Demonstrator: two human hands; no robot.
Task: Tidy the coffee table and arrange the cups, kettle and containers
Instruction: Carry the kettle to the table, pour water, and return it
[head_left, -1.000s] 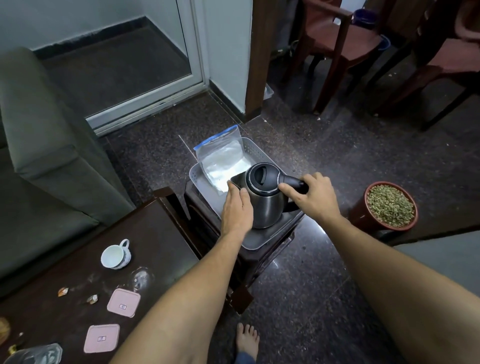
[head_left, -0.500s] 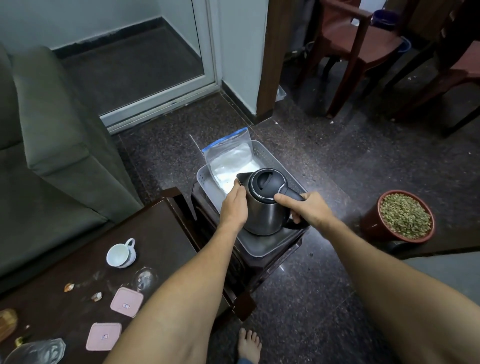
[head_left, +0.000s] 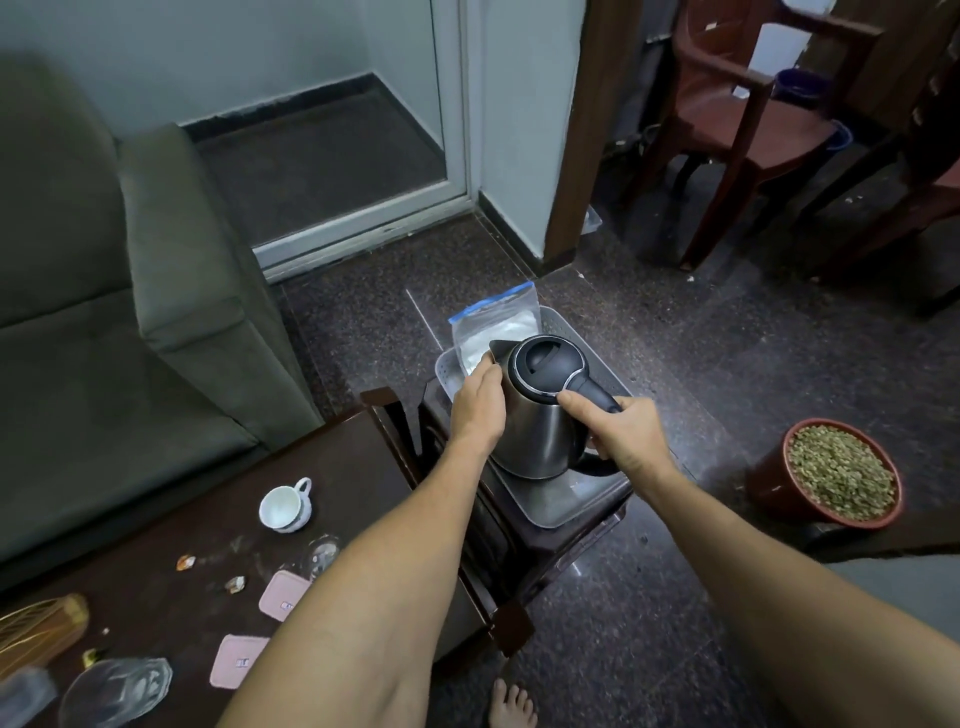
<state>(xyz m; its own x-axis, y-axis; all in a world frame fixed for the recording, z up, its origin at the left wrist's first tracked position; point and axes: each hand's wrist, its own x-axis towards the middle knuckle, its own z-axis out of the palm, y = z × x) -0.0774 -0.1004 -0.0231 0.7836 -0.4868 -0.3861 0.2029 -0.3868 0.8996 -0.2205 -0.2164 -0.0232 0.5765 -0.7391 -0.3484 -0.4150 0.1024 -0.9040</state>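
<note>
My left grip (head_left: 477, 410) lies flat against the side of the steel kettle (head_left: 540, 415), fingers spread, not closed round it; my right grip (head_left: 626, 436) is closed on the kettle's black handle. Far left, on the dark tabletop (head_left: 171, 519), I see a white cup (head_left: 284, 506) tipped on its side and two pink lids (head_left: 283, 595). The kettle stands upright in the grey tray (head_left: 563, 506) on a small stool, a zip bag (head_left: 493, 330) just behind it. Right of that, a pot of green beans (head_left: 831, 480) sits on the floor.
</note>
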